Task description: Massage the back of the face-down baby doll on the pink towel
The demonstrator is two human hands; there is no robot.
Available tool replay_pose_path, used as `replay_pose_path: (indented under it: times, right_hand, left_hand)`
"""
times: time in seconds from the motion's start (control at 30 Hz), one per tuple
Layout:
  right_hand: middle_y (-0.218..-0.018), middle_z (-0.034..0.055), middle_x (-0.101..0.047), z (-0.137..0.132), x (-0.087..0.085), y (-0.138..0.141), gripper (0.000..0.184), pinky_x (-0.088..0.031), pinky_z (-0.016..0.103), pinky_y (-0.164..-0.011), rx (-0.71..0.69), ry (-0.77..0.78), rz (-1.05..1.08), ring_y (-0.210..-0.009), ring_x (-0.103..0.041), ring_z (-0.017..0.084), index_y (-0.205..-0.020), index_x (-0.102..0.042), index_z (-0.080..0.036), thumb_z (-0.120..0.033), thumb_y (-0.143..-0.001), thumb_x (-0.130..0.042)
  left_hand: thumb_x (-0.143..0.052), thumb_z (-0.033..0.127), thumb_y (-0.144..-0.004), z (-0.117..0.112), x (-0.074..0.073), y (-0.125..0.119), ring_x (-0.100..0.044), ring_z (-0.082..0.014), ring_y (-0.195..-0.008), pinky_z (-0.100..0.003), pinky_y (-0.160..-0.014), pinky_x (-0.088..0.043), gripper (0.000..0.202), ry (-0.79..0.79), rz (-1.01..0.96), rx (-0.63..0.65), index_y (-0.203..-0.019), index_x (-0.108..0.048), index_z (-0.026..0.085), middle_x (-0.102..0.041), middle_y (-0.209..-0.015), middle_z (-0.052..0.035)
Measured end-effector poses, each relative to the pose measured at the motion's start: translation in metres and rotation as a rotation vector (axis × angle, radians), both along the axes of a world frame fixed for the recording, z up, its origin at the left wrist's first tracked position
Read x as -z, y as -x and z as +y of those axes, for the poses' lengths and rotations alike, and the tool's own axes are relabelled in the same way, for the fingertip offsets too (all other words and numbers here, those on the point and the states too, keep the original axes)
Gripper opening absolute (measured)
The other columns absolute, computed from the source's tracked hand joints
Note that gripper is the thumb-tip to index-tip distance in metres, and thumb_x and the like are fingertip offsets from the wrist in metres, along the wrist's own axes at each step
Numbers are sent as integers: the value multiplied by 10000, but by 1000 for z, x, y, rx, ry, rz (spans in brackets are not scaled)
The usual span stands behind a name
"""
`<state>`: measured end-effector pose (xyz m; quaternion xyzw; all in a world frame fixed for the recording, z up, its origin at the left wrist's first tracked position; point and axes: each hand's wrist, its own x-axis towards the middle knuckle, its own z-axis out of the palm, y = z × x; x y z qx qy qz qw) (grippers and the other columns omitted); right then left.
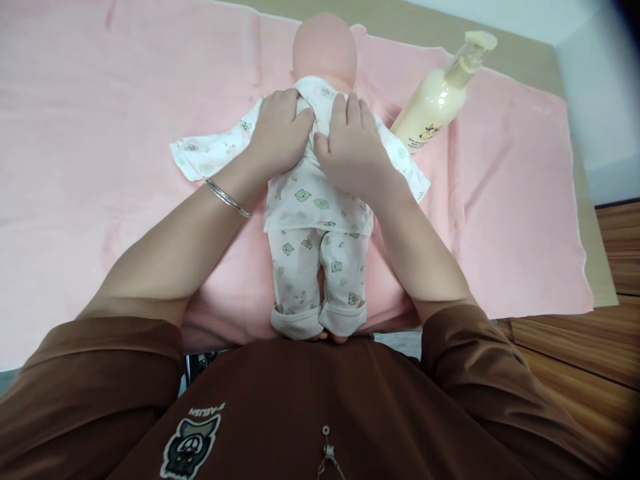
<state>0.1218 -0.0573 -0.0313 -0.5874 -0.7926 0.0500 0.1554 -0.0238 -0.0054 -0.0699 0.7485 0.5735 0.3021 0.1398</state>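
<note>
A baby doll point(325, 53) in a white printed shirt point(317, 200) and matching trousers point(295, 267) lies stretched out with its head away from me. No face shows, only the smooth rounded head. My left hand point(283, 130) rests on the doll's upper body by the left shoulder, its fingers laid over the cloth and the thumb apart, near the collar. On the other shoulder my right hand point(355, 147) lies flat with its fingers stretched out. Both hands press on the shirt and are open. The shirt's sleeves spread out to either side.
A cream-coloured pump bottle point(433, 107) lies tilted on the right, beside the doll's right-hand sleeve. Under everything is a pink towel point(125, 133) on a table point(550, 60). Wood-grained boards point(600, 340) show at the lower right.
</note>
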Motion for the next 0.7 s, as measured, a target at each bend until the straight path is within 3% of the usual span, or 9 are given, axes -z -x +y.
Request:
replay_pose_path:
  times: [0.13,0.27,0.33,0.4,0.53,0.7]
  right_hand:
    - [-1439,34,-396,-2,1,4,528,-146,473,-1206,0,82,62,-1430,-111,243,-1402,-348,-223,-408,-912,-281]
    - [-1529,101,-250,28,11,-9,594,-120,434,-1212,44,144,118,-1438,-129,257,-1434,-286,-78,-385,-926,-278]
    - [-1519,111,-272,42,15,-18,562,-106,442,-1212,48,148,145,-1433,-152,245,-1418,-304,-80,-400,-961,-230]
    - [-1513,98,-289,46,16,-23,559,-98,452,-1212,40,145,140,-1434,-157,231,-1417,-312,-110,-436,-977,-193]
    - [-1522,106,-275,24,8,-17,589,-146,458,-1197,30,114,28,-1433,-181,261,-1445,-285,-106,-453,-971,-239]
    - [-1431,101,-422,-11,-1,5,447,-280,436,-1128,-2,-77,-70,-1356,-318,273,-1355,-423,-180,-359,-966,-293]
  left_hand:
    - [-341,350,-915,-1,5,-2,-440,-247,-1114,-439,-1007,-344,308,2,-23,-65,-1141,-541,292,-550,-1155,-63]
    - [-328,358,-916,-23,-1,-11,-294,-237,-1319,-452,-1162,-204,490,31,14,-56,-1371,-404,193,-409,-1381,-57]
    - [-326,358,-923,-35,-6,-14,-189,-246,-1392,-442,-1204,-144,548,15,50,-3,-1427,-329,143,-306,-1465,-56]
    - [-356,345,-916,-40,-9,-16,-208,-264,-1382,-458,-1190,-187,495,-23,71,44,-1381,-382,178,-347,-1431,-57]
    - [-359,254,-917,-26,-5,-10,-455,-256,-1114,-453,-1016,-385,230,-114,37,47,-1041,-553,262,-539,-1096,-77]
    - [-311,224,-948,-6,2,-1,-492,-232,-957,-421,-891,-423,251,-95,40,6,-955,-558,272,-581,-971,-66]
